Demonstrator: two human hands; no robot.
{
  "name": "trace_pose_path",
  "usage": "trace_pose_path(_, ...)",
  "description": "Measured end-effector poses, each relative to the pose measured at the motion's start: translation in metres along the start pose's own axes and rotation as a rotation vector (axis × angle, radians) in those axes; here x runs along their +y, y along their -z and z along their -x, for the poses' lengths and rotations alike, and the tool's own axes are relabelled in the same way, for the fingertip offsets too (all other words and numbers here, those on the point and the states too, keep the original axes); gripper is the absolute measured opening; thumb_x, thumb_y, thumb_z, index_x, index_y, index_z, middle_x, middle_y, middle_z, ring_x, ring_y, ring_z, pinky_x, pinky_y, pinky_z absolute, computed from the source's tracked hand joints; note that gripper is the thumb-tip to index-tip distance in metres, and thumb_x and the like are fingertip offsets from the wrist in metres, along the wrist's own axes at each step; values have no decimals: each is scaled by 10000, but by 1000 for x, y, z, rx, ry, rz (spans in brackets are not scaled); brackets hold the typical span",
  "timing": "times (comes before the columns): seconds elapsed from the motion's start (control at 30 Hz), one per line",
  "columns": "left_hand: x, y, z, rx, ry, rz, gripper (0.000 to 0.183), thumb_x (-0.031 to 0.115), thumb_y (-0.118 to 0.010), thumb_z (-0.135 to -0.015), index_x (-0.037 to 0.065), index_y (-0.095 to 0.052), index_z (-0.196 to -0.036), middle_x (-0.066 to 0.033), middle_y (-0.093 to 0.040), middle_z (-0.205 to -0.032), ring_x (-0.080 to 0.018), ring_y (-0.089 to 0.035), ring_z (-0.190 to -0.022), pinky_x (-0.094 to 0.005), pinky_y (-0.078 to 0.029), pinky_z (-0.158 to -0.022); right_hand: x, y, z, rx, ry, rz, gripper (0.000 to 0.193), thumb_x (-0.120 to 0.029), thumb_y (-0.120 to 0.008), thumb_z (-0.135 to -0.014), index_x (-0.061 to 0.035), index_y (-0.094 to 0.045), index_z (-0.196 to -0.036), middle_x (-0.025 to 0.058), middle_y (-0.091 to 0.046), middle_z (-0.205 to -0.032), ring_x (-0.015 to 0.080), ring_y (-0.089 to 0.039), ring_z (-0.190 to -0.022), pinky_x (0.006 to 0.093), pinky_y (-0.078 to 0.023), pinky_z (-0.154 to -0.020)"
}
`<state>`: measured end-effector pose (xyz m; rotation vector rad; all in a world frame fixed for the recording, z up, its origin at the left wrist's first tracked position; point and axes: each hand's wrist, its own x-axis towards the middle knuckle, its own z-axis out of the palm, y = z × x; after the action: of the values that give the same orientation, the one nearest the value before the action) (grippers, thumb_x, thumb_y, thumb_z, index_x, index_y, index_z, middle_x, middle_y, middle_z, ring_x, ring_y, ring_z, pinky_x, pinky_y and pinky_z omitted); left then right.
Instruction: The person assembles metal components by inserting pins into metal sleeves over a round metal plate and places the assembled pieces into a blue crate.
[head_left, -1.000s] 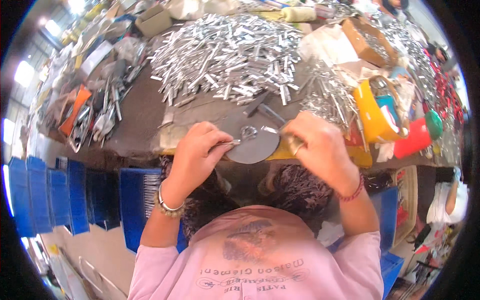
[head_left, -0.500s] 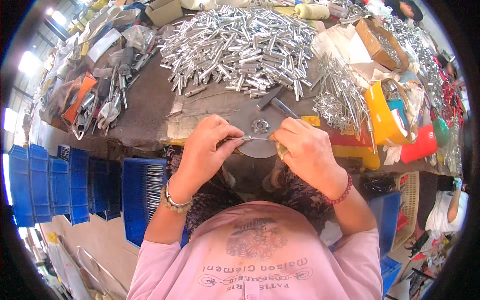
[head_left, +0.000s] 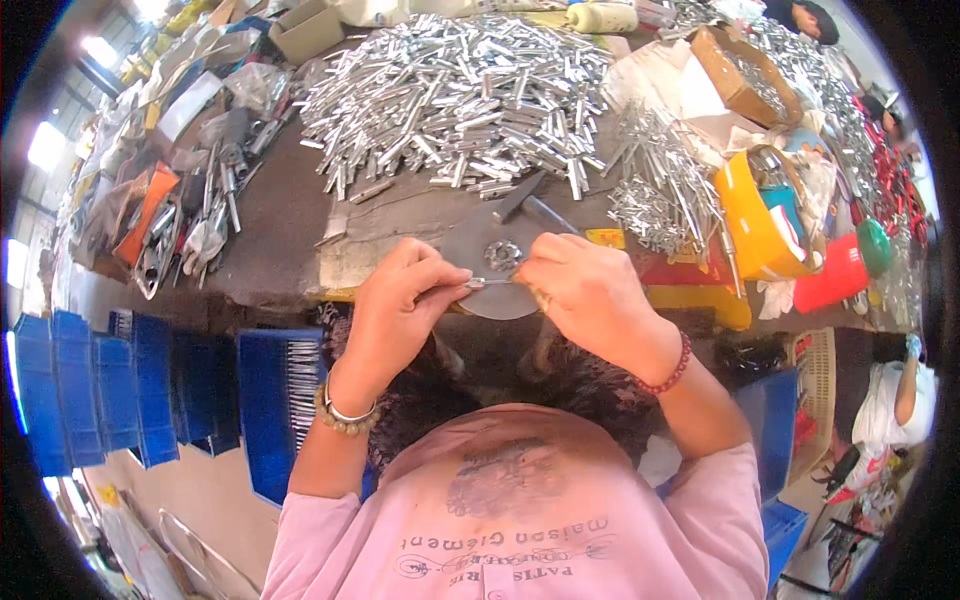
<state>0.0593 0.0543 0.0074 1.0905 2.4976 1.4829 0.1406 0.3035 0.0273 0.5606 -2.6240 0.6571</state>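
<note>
Compared with a second ago, both hands sit a little nearer the bench edge and the round grey metal disc (head_left: 497,262) shows more of its face, with a small cluster of shiny parts at its middle. The left hand (head_left: 400,305) pinches one end of a short silver metal pin (head_left: 487,282) between thumb and fingertips; the right hand (head_left: 585,290) closes on its other end, so the pin lies level between them just over the disc's near rim.

Beyond the disc a big heap of silver metal tubes (head_left: 460,95) covers the brown workbench (head_left: 280,215), and a smaller pile of thin rods (head_left: 660,180) lies to the right. Two dark flat bars cross just behind the disc.

A yellow plastic tub (head_left: 750,215) and a red container (head_left: 835,275) stand at the right, an open brown cardboard box (head_left: 745,65) behind them. At the left lie pliers and an orange packet (head_left: 140,215). Blue plastic crates (head_left: 90,390) stand below the bench.
</note>
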Motion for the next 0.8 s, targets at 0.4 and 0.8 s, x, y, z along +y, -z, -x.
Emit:
trace_pose_path(0.4, 9, 4, 2, 1, 36, -17, 166, -25, -835, -871, 7, -783, -1025, -79, -635, -958, -227, -638, -914, -326, -509, -808, 67, 42, 6, 179, -407, 282, 83, -100, -744, -903, -111, -801, -963, 100, -739, -997, 329, -754, -950, 458, -606, -828)
trace_pose_path(0.8, 3, 0, 1, 71, -66, -102, 147, 19, -850, -872, 50, -790, -1003, -95, -670, -944, -303, -677, -863, -389, -542, -750, 87, 37, -15, -56, -384, 427, 103, -87, -722, -873, -50, -723, -970, 161, -738, -1042, 373, -733, -1010, 497, -580, -880)
